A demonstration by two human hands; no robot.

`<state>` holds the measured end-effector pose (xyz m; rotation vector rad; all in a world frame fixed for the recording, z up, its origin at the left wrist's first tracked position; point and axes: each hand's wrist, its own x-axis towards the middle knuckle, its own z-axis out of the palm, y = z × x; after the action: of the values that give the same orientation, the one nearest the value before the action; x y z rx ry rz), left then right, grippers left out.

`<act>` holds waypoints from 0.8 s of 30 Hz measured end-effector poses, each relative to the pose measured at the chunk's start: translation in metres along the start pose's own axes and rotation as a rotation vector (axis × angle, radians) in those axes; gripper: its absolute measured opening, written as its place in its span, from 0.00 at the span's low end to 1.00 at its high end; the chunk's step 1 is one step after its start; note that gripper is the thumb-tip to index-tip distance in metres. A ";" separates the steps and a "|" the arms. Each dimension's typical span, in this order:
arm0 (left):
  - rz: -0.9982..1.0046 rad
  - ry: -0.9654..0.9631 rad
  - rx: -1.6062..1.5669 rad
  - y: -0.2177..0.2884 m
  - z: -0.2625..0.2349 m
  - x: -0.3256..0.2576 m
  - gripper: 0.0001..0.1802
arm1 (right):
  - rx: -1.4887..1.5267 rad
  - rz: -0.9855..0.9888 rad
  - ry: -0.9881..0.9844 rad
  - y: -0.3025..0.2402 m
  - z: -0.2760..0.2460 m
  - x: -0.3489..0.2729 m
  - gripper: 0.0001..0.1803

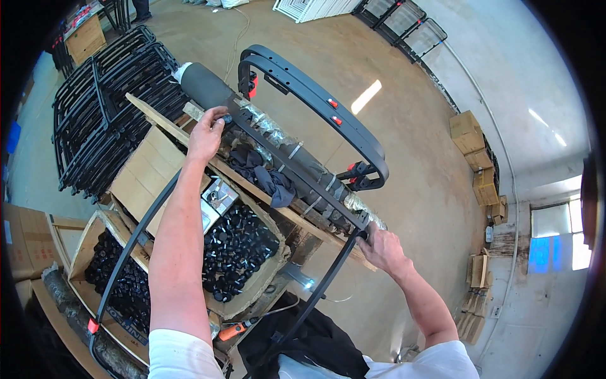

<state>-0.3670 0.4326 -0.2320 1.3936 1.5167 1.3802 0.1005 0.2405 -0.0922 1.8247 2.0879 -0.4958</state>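
In the head view, my one camera on this work, I watch the black tube frame (pixel 320 287), whose straight bar lies along the grey padded rail (pixel 205 85) while one side slants back toward the near edge. My right hand (pixel 384 249) grasps its near corner, fingers curled around the tube. My left hand (pixel 205 136) is at the bar's far end, fingertips bent beside a small dark piece; I cannot tell whether they pinch it. I judge the main risk to be a roll or slide: should the right grip loosen, the frame's overhanging side could drag it off the padding. A weak left hold could drop that piece toward the black caps (pixel 233 252), where it would be hard to find. The dark cloth (pixel 278 186) beside the rail might snag the tubing if it shifts left.
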 end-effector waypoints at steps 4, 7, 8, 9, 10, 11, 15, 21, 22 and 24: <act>-0.102 -0.006 0.169 0.023 0.019 -0.007 0.17 | -0.221 0.126 -0.083 -0.001 -0.015 -0.001 0.30; -0.087 -0.051 0.188 0.022 0.010 -0.003 0.18 | -0.163 -0.149 0.265 -0.005 -0.019 -0.008 0.23; -0.067 -0.049 0.184 0.021 0.007 -0.001 0.18 | -0.347 -0.112 -0.011 0.000 -0.020 0.000 0.21; -0.062 -0.051 0.180 0.016 0.007 -0.002 0.18 | -0.525 -0.071 -0.290 0.004 -0.021 0.004 0.19; -0.015 -0.023 0.188 0.010 0.008 -0.006 0.19 | -0.454 -0.082 -0.154 0.005 -0.019 -0.003 0.18; 0.027 0.009 0.198 0.008 0.008 -0.008 0.19 | -0.458 -0.081 -0.152 0.003 -0.018 -0.005 0.18; -0.092 0.062 0.049 -0.012 0.003 0.000 0.16 | -0.459 -0.292 0.064 0.010 -0.003 0.000 0.14; -0.043 0.058 0.206 0.014 0.007 -0.004 0.15 | -0.543 -0.200 -0.063 0.013 -0.007 0.006 0.09; -0.055 0.049 0.242 0.016 0.007 -0.004 0.15 | -0.541 -0.224 0.014 0.015 -0.007 0.007 0.09; -0.061 0.032 0.241 0.024 0.009 -0.008 0.15 | -0.596 -0.197 -0.145 0.006 -0.015 0.009 0.09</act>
<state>-0.3507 0.4243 -0.2125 1.4598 1.7786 1.2195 0.1054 0.2555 -0.0834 1.2176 2.0344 -0.0295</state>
